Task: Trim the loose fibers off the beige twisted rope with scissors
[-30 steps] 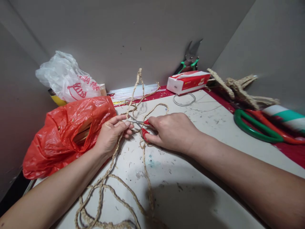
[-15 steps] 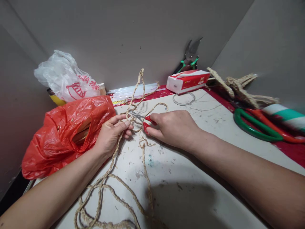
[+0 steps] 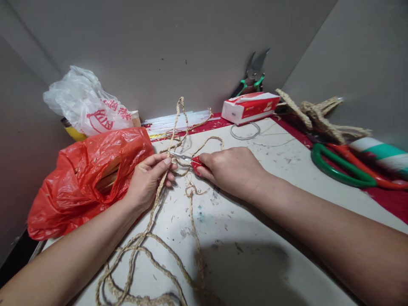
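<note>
A tan braided straw rope (image 3: 155, 208) runs up through my left hand (image 3: 148, 178), pinched between thumb and fingers. Above the hand the rope rises in a narrow loop, and below it several strands coil toward the near edge. My right hand (image 3: 234, 168) is closed on the red handles of small scissors (image 3: 195, 165). Their metal blades point left, close together, at the rope just above my left fingertips. Whether the blades touch the rope, I cannot tell. A knotted, frayed rope section lies on the white table (image 3: 248, 221) below the scissors.
At left sit a red plastic bag (image 3: 79, 170) with wooden pieces and a white plastic bag (image 3: 86, 102). Behind are clear sticks (image 3: 165, 123), a tissue pack (image 3: 250, 108), pruning shears (image 3: 253, 74) and a wire coil (image 3: 245, 131). Large green-and-orange-handled scissors (image 3: 344, 178) lie at right, near straw bundles (image 3: 318, 114).
The scissors have gone from spread to nearly closed, their handles drawn together in my right hand. The rope's upper loop has leaned left and dropped slightly. My left hand keeps its pinch.
</note>
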`<state>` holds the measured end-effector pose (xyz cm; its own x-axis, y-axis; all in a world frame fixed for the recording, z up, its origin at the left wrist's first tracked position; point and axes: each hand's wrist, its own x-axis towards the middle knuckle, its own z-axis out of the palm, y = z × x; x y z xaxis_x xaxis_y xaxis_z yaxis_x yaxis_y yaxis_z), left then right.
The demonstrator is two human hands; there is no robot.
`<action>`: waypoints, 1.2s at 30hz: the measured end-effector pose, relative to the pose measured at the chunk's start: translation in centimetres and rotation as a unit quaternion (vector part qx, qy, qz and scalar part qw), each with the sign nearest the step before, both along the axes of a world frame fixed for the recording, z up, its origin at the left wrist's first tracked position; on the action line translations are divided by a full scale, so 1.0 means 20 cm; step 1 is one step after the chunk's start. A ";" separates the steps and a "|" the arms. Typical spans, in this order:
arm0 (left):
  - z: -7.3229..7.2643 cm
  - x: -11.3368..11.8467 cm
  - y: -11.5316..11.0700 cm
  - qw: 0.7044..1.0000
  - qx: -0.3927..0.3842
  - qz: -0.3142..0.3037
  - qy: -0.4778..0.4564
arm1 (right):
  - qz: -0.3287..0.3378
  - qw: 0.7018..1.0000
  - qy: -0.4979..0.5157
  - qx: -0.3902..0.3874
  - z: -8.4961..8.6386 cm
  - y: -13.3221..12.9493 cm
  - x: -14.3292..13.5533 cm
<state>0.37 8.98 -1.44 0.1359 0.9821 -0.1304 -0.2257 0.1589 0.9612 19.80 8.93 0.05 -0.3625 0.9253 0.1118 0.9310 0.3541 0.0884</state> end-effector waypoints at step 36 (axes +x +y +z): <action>-0.01 0.02 0.01 0.999 0.007 0.037 0.021 | -0.025 1.000 0.007 0.007 0.00 0.00 0.00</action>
